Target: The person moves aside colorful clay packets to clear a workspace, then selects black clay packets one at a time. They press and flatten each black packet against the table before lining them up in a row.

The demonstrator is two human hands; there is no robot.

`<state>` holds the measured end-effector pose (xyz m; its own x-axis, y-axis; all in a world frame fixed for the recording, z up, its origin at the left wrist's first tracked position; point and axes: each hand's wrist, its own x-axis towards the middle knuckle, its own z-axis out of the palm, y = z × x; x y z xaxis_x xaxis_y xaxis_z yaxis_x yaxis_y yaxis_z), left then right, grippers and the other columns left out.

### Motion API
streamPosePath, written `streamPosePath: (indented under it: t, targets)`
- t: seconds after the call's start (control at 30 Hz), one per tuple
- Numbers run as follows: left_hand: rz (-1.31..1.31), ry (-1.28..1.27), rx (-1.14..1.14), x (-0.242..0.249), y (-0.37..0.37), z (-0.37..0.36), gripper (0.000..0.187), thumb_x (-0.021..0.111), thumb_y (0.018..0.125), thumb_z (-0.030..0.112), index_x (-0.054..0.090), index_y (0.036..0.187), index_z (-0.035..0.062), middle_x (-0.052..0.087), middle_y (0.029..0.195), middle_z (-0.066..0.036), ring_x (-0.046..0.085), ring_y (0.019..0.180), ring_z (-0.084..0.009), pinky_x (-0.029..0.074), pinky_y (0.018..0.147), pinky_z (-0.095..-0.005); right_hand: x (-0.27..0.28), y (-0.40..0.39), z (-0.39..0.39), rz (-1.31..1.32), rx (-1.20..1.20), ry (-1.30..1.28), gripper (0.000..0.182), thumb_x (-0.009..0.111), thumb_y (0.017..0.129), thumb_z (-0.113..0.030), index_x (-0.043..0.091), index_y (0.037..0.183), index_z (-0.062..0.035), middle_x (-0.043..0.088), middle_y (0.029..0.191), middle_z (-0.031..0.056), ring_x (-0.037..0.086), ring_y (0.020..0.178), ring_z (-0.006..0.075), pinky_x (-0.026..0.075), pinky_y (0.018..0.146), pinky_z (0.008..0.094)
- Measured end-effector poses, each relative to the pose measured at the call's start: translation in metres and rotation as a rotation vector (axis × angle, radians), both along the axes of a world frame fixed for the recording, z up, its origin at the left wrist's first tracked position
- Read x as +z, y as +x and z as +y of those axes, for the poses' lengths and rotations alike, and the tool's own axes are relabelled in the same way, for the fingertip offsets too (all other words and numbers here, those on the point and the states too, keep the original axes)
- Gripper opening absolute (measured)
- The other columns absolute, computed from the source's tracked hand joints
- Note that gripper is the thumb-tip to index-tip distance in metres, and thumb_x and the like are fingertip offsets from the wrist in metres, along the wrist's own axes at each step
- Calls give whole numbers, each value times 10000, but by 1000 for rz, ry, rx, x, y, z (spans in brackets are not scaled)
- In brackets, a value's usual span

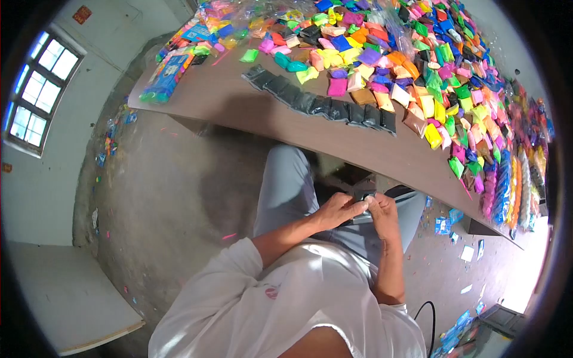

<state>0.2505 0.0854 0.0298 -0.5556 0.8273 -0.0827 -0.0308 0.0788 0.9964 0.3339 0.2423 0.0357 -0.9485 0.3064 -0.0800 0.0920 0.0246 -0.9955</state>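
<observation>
Above my lap, my left hand [338,210] and my right hand [383,212] meet with fingers pinched together. Between them is a small black packet [363,194], mostly covered by the fingers and thumbs. On the table edge in front of me lies a row of black packets [320,107], side by side in a slanting line. They look like the same dark, shiny kind as the one in my hands.
The brown table [233,119] carries a large heap of colourful packets [370,53]. A blue printed pack [167,76] lies at its left end. Long strips of packets [504,185] hang over the right end. Scraps of blue packaging [443,225] litter the floor.
</observation>
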Motion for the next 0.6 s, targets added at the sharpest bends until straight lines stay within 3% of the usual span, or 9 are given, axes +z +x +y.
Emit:
streamPosePath:
  t: [0.1, 0.2, 0.27, 0.3, 0.37, 0.4, 0.47, 0.57, 0.6]
  targets:
    - [-52, -11, -5, -8, 2, 0, 529, 527, 955, 504, 578, 772, 10, 487, 628, 8, 459, 600, -99, 380, 512, -287, -7, 4, -2, -42, 56, -78, 380, 599, 968, -360, 608, 736, -58, 445, 617, -92, 362, 575, 39, 285, 497, 225]
    - [-52, -49, 80, -18, -2, 1, 561, 486, 973, 520, 606, 830, -9, 507, 651, -3, 482, 619, -101, 408, 519, -283, 4, 5, -18, -130, -84, -68, 346, 579, 979, -354, 618, 822, -48, 489, 659, -74, 384, 578, 39, 321, 517, 218]
    - [-77, -8, 157, -31, 0, 4, 560, 465, 985, 515, 640, 948, -16, 564, 750, -16, 507, 666, -98, 459, 555, -264, 11, 5, -25, -83, -79, -49, 295, 575, 985, -311, 610, 1022, -21, 529, 747, -45, 415, 611, 38, 352, 546, 208]
    - [-77, -9, 154, -25, 0, 4, 560, 465, 985, 515, 640, 948, -16, 564, 750, -16, 507, 666, -98, 459, 555, -264, 14, 6, -27, -83, -82, -50, 295, 575, 985, -311, 610, 1022, -21, 529, 747, -45, 415, 611, 38, 352, 546, 208]
    - [-151, -2, 197, -11, 3, 5, 542, 436, 999, 466, 593, 851, -32, 509, 622, -27, 501, 625, -142, 442, 573, -324, 18, 6, -30, -1, -95, -34, 325, 581, 981, -220, 540, 1209, 8, 527, 805, -26, 435, 646, 48, 360, 558, 209]
    - [-152, -3, 187, -10, 2, 4, 542, 436, 999, 466, 593, 851, -32, 509, 622, -27, 501, 625, -142, 442, 573, -324, 18, 5, -32, -2, -105, -33, 325, 581, 981, -220, 540, 1209, 8, 527, 805, -26, 435, 646, 48, 360, 558, 209]
    - [-151, 25, 155, -9, 0, 5, 552, 462, 988, 510, 648, 1025, -8, 596, 822, -12, 520, 691, -99, 472, 586, -247, 19, 6, -33, -4, -192, -9, 399, 595, 961, -140, 477, 1306, 20, 522, 821, -25, 441, 660, 59, 361, 560, 211]
    - [-68, 37, 208, -8, -7, 12, 492, 500, 999, 376, 615, 716, -9, 565, 637, -21, 514, 618, -103, 439, 573, -290, 29, -6, -16, 150, -388, 135, 377, 598, 945, -110, 486, 1283, 15, 525, 800, -6, 449, 669, 66, 364, 565, 216]
    - [-46, 52, 256, -4, -11, 13, 477, 511, 997, 359, 611, 699, -1, 565, 632, -16, 515, 618, -94, 432, 570, -283, 40, -10, -2, 109, -463, 197, 350, 602, 939, -110, 495, 1251, 9, 524, 778, 0, 452, 669, 68, 366, 568, 218]
